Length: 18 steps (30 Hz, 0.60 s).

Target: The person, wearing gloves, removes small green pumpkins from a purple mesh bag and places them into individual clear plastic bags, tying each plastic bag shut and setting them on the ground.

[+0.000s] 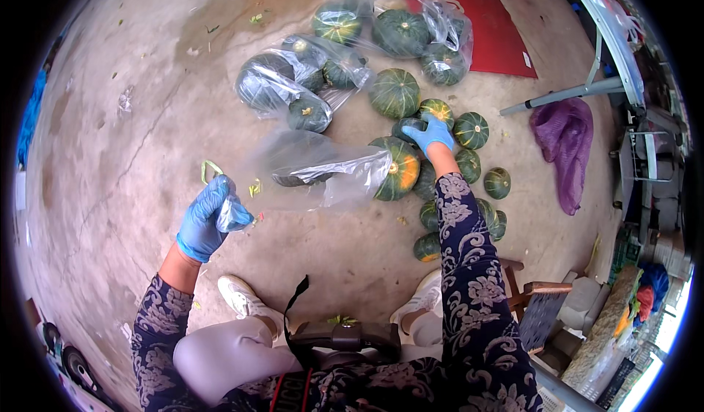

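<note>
My left hand (204, 219), in a blue glove, is closed around a bit of clear plastic (230, 214). A thin green loop (210, 170) sticks up beside its fingers. Whether that plastic joins the clear bag (352, 184) lying to its right I cannot tell. A dark pumpkin shows through this bag, and an orange-patched green pumpkin (404, 169) is at its right end. My right hand (432, 134), also blue-gloved, grips a small dark green pumpkin (408, 128). Against it sits a yellow-marked pumpkin (437, 110), with a larger striped one (395, 93) just beyond.
Several loose small pumpkins (497, 183) lie along my right forearm. Filled clear bags (311, 82) stand farther off, beside a red mat (484, 32). To the right are a purple mesh sack (566, 148), a metal table leg (561, 96) and a wooden-framed stool (542, 307).
</note>
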{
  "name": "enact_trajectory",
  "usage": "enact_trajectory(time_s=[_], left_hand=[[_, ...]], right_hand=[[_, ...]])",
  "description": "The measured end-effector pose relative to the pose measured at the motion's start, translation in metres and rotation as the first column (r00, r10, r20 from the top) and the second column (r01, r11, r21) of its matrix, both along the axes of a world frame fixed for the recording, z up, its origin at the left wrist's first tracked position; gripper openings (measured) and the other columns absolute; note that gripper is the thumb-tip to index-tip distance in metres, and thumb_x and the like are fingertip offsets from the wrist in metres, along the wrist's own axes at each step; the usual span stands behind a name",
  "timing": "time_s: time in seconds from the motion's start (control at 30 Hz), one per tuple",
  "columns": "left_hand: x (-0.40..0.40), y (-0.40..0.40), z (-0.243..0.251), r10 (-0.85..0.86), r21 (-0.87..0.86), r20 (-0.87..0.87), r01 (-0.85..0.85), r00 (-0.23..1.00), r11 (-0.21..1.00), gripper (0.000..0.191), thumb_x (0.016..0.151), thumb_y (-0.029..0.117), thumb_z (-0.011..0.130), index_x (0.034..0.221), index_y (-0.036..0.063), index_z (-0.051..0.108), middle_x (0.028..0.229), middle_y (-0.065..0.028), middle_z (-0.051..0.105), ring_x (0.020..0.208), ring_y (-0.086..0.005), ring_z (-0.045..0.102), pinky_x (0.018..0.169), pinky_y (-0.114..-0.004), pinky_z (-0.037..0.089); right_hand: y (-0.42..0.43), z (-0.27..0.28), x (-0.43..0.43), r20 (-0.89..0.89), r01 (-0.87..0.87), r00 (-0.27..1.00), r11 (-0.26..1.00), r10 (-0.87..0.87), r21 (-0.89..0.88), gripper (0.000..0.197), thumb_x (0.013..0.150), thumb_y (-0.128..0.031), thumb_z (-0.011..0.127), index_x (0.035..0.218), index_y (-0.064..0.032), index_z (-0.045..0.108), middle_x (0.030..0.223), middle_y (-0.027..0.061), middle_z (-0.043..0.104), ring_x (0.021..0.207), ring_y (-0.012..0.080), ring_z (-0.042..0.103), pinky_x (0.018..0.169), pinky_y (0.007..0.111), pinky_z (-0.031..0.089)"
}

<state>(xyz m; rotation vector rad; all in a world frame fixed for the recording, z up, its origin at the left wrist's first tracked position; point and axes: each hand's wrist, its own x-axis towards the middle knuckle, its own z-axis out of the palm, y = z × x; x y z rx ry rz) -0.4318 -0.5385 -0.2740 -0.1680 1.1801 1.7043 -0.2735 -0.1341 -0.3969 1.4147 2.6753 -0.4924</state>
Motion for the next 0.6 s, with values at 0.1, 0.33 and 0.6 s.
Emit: enact_trajectory(time_s=[0.1, 0.33, 0.6], left_hand=[[0.000, 0.005, 0.001, -0.053, 0.037, 0.014, 0.053, 0.998, 0.998, 0.023, 0.087, 0.027, 0.051, 0.097, 0.0067, 0.051, 0.072, -0.0018, 0.054, 0.064, -0.0138, 0.054, 0.057, -0.028, 0.042], [0.004, 0.001, 0.016, -0.321, 0.115, 0.282, 0.301, 0.904, 0.947, 0.040, 0.084, 0.012, 0.051, 0.118, -0.0063, 0.043, 0.068, -0.0015, 0.052, 0.057, -0.0084, 0.046, 0.055, -0.021, 0.040], [0.001, 0.001, 0.022, -0.056, -0.022, -0.085, 0.054, 0.995, 0.998, 0.050, 0.086, 0.020, 0.046, 0.130, 0.0001, 0.033, 0.052, 0.0032, 0.040, 0.045, -0.0070, 0.037, 0.048, -0.020, 0.036]], right_hand=[[-0.001, -0.024, -0.006, 0.061, 0.011, 0.998, 0.999, -0.014, 0.041, 0.082, 0.053, -0.052, 0.073, 0.114, -0.0016, 0.051, 0.107, 0.0204, 0.056, 0.099, 0.0313, 0.055, 0.086, 0.036, 0.043], [-0.011, -0.009, 0.003, -0.430, 0.070, 0.801, 0.778, -0.418, -0.625, 0.062, 0.060, -0.023, 0.078, 0.107, -0.0048, 0.043, 0.104, 0.0126, 0.050, 0.088, 0.0219, 0.055, 0.069, 0.038, 0.052], [-0.106, 0.147, -0.044, -0.781, -0.792, 0.571, 0.078, -0.253, -0.605, 0.057, 0.066, -0.031, 0.071, 0.109, -0.0021, 0.046, 0.098, 0.0103, 0.055, 0.089, 0.0182, 0.056, 0.069, 0.034, 0.051]])
